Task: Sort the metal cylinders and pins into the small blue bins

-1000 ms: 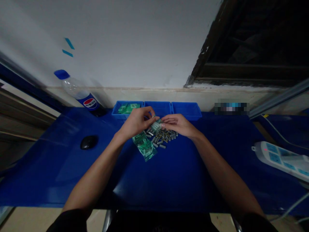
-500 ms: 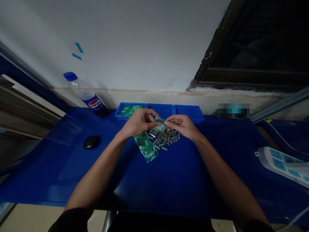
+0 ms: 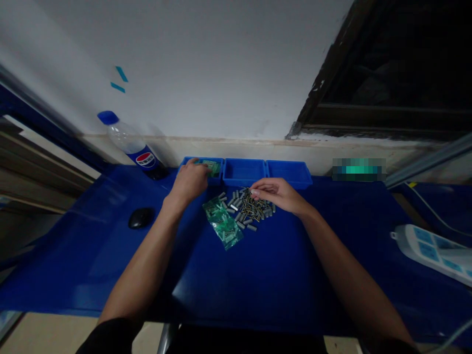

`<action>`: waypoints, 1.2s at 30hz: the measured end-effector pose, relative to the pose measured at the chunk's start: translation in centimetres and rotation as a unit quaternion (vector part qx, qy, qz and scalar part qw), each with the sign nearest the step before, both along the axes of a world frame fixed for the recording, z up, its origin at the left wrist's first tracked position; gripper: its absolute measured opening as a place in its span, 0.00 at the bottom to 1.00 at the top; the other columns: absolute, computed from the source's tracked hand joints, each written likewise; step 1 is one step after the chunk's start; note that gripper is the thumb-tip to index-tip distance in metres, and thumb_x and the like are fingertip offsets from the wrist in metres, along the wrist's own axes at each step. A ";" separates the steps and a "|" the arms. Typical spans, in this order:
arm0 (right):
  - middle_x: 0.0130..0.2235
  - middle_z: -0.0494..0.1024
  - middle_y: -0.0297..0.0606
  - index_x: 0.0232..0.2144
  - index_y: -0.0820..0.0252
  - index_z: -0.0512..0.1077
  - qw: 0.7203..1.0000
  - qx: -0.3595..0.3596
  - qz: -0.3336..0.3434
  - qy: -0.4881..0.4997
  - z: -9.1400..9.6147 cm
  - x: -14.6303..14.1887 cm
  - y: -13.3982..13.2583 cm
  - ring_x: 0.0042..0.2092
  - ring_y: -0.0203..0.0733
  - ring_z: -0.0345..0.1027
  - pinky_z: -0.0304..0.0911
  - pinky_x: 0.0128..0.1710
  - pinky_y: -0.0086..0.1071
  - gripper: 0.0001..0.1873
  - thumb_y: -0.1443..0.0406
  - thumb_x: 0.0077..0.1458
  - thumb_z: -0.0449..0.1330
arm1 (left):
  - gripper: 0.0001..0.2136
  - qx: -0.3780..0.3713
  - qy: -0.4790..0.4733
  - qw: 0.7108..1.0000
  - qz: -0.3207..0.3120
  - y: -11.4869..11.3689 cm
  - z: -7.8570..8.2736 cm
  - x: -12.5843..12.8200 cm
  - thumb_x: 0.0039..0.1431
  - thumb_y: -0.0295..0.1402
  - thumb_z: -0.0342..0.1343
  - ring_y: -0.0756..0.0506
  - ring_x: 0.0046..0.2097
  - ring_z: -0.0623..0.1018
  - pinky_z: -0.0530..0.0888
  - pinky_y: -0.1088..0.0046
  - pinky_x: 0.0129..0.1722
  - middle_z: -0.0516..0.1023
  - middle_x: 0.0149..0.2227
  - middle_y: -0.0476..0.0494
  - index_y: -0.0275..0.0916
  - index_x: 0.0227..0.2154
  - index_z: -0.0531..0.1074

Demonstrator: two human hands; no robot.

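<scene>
My left hand [image 3: 190, 182] reaches over the left blue bin [image 3: 219, 168], fingers curled on a small green circuit board [image 3: 211, 168] at the bin's mouth. My right hand [image 3: 276, 191] rests at the far edge of a heap of small grey cylindrical parts [image 3: 248, 208], fingers pinched together over it; what they hold is too small to make out. A pile of green circuit boards [image 3: 222, 224] lies on the blue table [image 3: 258, 265] just left of the heap.
Two more blue bins [image 3: 244, 171] [image 3: 288, 172] stand in a row against the wall. A cola bottle [image 3: 130, 144] lies at the back left, a black mouse [image 3: 140, 217] left of my arm. A white power strip [image 3: 435, 250] sits at the right edge.
My left hand has left the middle, where both hands held a green board, and carried it back left to the left bin. My right hand stayed by the grey parts.
</scene>
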State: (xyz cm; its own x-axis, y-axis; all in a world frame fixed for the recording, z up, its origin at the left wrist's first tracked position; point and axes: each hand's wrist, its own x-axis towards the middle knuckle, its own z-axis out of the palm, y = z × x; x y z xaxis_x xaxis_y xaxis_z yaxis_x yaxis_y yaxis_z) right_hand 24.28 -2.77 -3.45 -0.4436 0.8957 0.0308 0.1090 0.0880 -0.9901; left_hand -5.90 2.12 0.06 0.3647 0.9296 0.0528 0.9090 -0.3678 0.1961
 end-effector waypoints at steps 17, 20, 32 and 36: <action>0.39 0.86 0.41 0.41 0.55 0.82 1.000 0.008 0.000 -0.017 0.3 0.2 -0.1 0.43 0.46 0.82 0.75 0.51 0.44 0.13 0.54 0.58 0.70 | 0.20 -0.192 0.064 0.977 -0.062 -1.4 -1.1 1.1 0.47 0.24 0.67 0.42 0.34 0.80 0.70 0.72 0.32 0.82 0.33 0.46 0.41 0.46 0.76; 0.40 0.86 0.41 0.42 0.55 0.82 1.000 0.004 0.007 -0.016 0.0 0.3 0.0 0.44 0.46 0.82 0.75 0.51 0.44 0.14 0.54 0.59 0.70 | 0.14 -0.175 0.062 0.979 -0.082 -1.3 -0.4 0.6 0.52 0.22 0.60 0.44 0.34 0.80 0.70 0.72 0.33 0.82 0.32 0.45 0.41 0.42 0.79; 0.42 0.86 0.39 0.43 0.56 0.81 0.999 -0.016 0.028 0.014 0.1 -1.3 -0.5 0.42 0.44 0.80 0.74 0.49 0.42 0.16 0.55 0.55 0.73 | 0.06 -0.135 -0.321 0.929 -0.124 -3.8 3.2 4.4 0.63 0.35 0.59 0.49 0.30 0.77 0.71 0.74 0.29 0.80 0.30 0.46 0.37 0.36 0.74; 0.40 0.87 0.40 0.39 0.57 0.82 0.998 -0.043 -0.009 0.050 0.0 -1.6 -0.7 0.40 0.43 0.80 0.75 0.46 0.41 0.17 0.53 0.52 0.75 | 0.08 -0.186 -0.381 0.898 -0.118 -4.0 2.3 5.3 0.61 0.37 0.61 0.50 0.30 0.77 0.73 0.75 0.29 0.81 0.30 0.46 0.37 0.38 0.75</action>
State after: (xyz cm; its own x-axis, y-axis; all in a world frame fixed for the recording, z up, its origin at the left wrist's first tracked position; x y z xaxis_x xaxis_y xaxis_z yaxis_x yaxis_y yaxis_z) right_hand 22.64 -3.47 -3.42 -0.4256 0.9049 -0.0032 0.0096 0.0010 -1.0000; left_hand -0.58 -1.92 2.40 0.5431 0.8364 0.0736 0.3634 -0.3131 0.8774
